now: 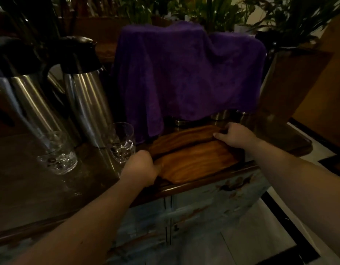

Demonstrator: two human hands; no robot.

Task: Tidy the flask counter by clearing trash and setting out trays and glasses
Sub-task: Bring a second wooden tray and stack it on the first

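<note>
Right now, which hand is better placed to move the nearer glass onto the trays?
Left. The left hand grips the trays' left edge right beside the glass; the right hand is across on their far right.

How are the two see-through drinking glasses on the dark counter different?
The left clear glass stands in front of the left steel flask, far from both hands. The right clear glass stands beside the right steel flask, close to the left hand. Both are upright and look empty.

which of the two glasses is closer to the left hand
The glass standing just beside the wooden trays, right above the left hand. The other glass stands farther left, before the far-left flask.
</note>
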